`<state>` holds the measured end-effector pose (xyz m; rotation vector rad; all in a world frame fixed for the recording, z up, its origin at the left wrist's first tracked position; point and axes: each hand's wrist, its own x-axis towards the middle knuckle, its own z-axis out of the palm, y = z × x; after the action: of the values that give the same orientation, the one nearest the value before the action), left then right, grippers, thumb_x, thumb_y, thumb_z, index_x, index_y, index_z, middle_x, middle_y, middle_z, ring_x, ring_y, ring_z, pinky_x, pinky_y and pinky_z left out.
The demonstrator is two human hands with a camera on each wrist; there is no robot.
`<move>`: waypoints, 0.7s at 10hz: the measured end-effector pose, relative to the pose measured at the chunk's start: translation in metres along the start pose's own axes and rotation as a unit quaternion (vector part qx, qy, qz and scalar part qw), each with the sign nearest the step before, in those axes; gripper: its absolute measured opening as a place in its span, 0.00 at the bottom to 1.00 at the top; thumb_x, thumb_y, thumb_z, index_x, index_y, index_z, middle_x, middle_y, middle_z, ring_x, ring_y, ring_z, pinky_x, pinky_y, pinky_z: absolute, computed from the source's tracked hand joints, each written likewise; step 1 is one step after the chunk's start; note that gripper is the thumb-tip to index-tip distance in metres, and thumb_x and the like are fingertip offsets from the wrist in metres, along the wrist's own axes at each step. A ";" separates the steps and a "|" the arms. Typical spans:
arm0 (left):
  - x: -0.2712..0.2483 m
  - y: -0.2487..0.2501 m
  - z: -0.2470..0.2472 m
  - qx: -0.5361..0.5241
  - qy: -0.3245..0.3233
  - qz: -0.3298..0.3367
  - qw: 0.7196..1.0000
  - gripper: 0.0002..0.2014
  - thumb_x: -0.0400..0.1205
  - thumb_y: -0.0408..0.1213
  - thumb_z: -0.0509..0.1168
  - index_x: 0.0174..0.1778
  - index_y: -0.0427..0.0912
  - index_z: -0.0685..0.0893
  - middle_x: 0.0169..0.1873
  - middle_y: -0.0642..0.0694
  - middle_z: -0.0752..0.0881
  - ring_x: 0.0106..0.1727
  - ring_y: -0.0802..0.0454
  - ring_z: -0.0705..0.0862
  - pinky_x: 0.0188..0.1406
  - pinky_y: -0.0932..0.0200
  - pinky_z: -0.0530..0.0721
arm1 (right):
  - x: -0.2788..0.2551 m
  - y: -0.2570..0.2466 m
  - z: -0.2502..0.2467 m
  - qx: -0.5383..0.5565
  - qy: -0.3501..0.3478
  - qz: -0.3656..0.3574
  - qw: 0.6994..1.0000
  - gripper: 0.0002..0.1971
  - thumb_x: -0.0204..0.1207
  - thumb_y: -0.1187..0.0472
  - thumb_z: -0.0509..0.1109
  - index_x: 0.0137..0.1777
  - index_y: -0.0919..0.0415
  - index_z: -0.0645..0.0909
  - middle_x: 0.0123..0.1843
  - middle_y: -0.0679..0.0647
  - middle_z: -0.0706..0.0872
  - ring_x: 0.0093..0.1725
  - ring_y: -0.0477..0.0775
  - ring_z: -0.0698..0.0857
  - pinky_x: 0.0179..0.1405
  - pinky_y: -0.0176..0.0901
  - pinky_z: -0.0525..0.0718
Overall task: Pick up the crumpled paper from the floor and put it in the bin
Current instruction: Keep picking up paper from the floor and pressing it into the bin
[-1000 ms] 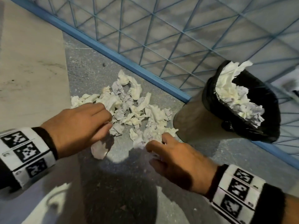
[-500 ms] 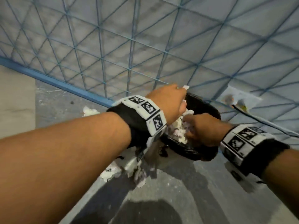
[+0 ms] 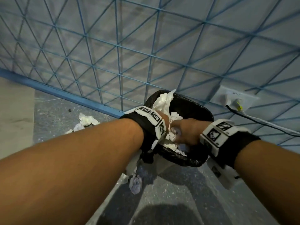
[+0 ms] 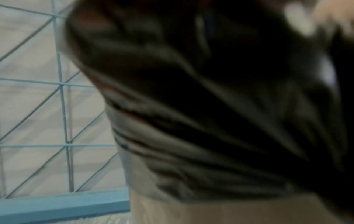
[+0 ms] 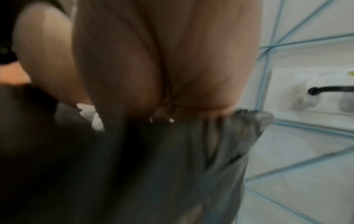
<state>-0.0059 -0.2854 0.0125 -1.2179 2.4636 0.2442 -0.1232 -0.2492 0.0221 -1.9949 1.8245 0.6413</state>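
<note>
The bin [image 3: 201,109] with its black liner stands against the wall, stuffed with crumpled white paper [image 3: 164,101]. Both my hands are down in its mouth. My right hand [image 3: 186,132] shows its back, with the fingers curled into a wad of crumpled paper [image 3: 172,135]. My left hand [image 3: 166,122] is pressed against the same wad, mostly hidden behind its wristband. More crumpled paper lies on the floor at the left [image 3: 88,120] and by the bin's foot [image 3: 135,184]. The left wrist view is a blur of black liner [image 4: 210,106]. In the right wrist view, my right hand [image 5: 162,60] reaches down to the liner [image 5: 172,166].
A blue-gridded wall with a blue skirting [image 3: 65,93] runs right behind the bin. A wall socket [image 3: 233,96] with a black cable [image 3: 259,120] sits to the bin's right. Grey speckled floor lies in front, with a pale slab [image 3: 14,119] at the left.
Both hands scooped paper off the floor pile and carried it to the bin. Since half a second ago they have sunk lower into its mouth.
</note>
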 end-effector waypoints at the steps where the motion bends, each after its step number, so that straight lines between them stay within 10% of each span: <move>1: -0.013 -0.011 -0.009 -0.034 0.157 0.023 0.987 0.18 0.83 0.47 0.58 0.63 0.41 0.77 0.62 0.40 0.80 0.61 0.42 0.80 0.45 0.58 0.71 | -0.022 0.007 -0.020 0.020 0.021 0.015 0.999 0.42 0.69 0.43 0.74 0.80 0.46 0.58 0.76 0.54 0.73 0.72 0.58 0.74 0.70 0.43 0.71; 3: -0.069 -0.053 -0.041 -0.197 0.307 0.063 0.929 0.19 0.82 0.51 0.58 0.65 0.47 0.77 0.62 0.45 0.80 0.64 0.45 0.78 0.57 0.57 0.72 | -0.054 0.000 -0.049 0.008 0.145 0.055 0.988 0.30 0.72 0.48 0.72 0.74 0.48 0.69 0.69 0.57 0.81 0.65 0.60 0.80 0.61 0.46 0.78; 5: -0.119 -0.133 0.018 -0.233 0.307 0.002 0.923 0.12 0.80 0.48 0.63 0.52 0.45 0.84 0.48 0.46 0.86 0.49 0.46 0.83 0.49 0.54 0.80 | -0.088 -0.090 -0.042 0.132 0.340 -0.124 0.923 0.06 0.74 0.51 0.68 0.47 0.50 0.83 0.38 0.44 0.83 0.39 0.45 0.79 0.36 0.36 0.73; 7: -0.115 -0.153 0.140 -0.206 0.136 -0.034 0.968 0.18 0.79 0.53 0.61 0.61 0.49 0.79 0.58 0.45 0.81 0.59 0.44 0.80 0.58 0.49 0.79 | -0.051 -0.149 0.075 0.035 0.033 -0.179 0.983 0.16 0.78 0.48 0.64 0.64 0.50 0.73 0.59 0.51 0.80 0.53 0.52 0.81 0.48 0.48 0.82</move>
<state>0.2148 -0.2510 -0.0664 -1.5940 2.6823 0.6365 0.0157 -0.1512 -0.0176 -2.2408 1.4435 0.4004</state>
